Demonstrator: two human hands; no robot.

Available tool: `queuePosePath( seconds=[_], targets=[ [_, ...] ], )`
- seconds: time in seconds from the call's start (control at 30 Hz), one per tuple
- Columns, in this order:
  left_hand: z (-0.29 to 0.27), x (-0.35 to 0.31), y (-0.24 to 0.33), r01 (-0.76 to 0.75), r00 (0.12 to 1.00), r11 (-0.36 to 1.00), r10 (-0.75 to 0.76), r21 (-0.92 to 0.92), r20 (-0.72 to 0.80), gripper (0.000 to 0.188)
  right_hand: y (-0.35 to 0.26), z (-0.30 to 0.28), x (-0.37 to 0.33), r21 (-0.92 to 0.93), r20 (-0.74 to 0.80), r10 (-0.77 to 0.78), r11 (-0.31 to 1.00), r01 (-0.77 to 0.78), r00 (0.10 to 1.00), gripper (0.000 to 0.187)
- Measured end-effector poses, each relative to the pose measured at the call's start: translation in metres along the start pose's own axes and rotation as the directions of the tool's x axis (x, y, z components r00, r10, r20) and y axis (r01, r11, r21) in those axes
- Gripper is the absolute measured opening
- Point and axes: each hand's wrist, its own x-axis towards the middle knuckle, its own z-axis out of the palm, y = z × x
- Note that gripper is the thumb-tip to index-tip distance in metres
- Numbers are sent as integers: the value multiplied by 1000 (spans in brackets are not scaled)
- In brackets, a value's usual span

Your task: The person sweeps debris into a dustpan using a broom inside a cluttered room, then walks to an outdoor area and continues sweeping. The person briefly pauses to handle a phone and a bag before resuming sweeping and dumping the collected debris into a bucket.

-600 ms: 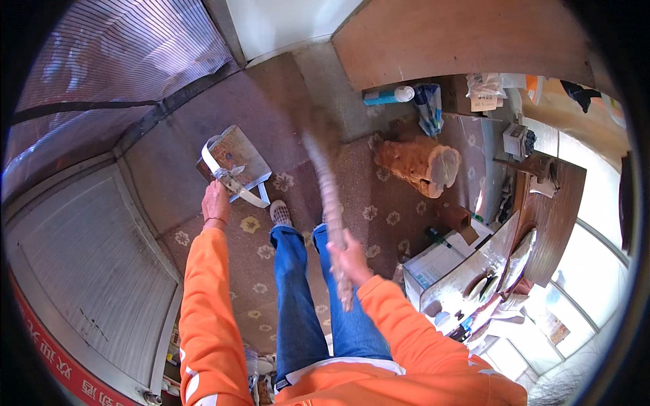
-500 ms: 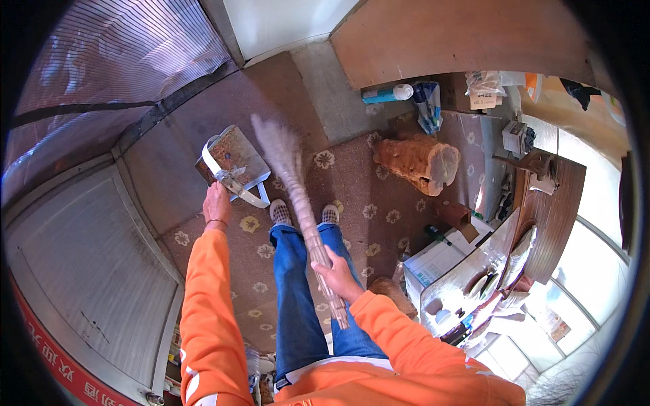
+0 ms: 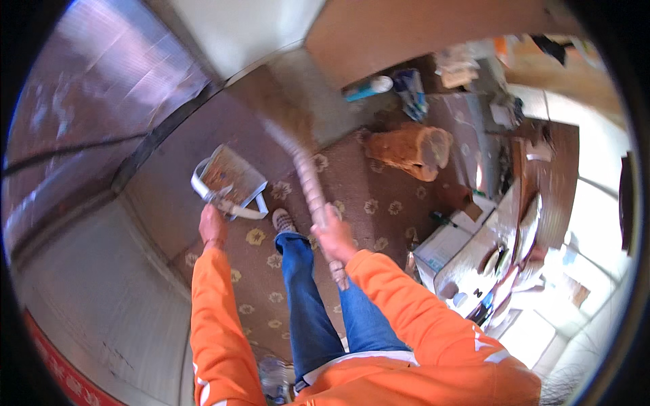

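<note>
My left hand [image 3: 212, 226] is closed round the handle of a metal dustpan [image 3: 242, 172], whose tray faces up with brownish debris in it. My right hand [image 3: 334, 237] grips the bound shaft of a straw broom [image 3: 309, 179]. The shaft slants up and leftward from my fist, its short butt end sticking out toward my leg. Motion blurs the broom's brown bristle head, which lies over the floor beyond the dustpan. Dustpan and broom are apart.
A cut log [image 3: 399, 150] lies on the flower-patterned floor [image 3: 369, 186] to the right. Behind it are a blue-and-white cylinder [image 3: 369, 88] and a blue-and-white bag [image 3: 410, 95]. A white box [image 3: 443, 247] stands by the cluttered table at right. A pale panel [image 3: 101, 291] borders the left.
The broom head has swung up and to the right, and my right hand has moved forward. The whole view has shifted, and my right foot no longer shows. The dustpan stays in my left hand.
</note>
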Motion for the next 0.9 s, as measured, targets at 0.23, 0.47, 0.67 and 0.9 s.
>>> queuePosePath(
  seconds=[0.23, 0.47, 0.67, 0.9],
  targets=[
    [1, 5, 13, -136, 988, 991, 136, 2, -74, 23, 26, -34, -87, 497, 300, -101, 865, -65, 949, 47],
    [-6, -16, 38, -232, 973, 972, 231, 46, 19, 33, 76, -88, -163, 766, 554, 83, 340, -546, 829, 51],
    [-19, -68, 120, -323, 942, 940, 307, 109, 138, 37, 155, -111, -215, 767, 638, 84, -148, -624, 765, 29],
    [-29, -135, 233, -562, 825, 783, 505, 267, 253, 33, 253, -128, -268, 749, 567, 9, -423, -510, 824, 28]
  ],
)
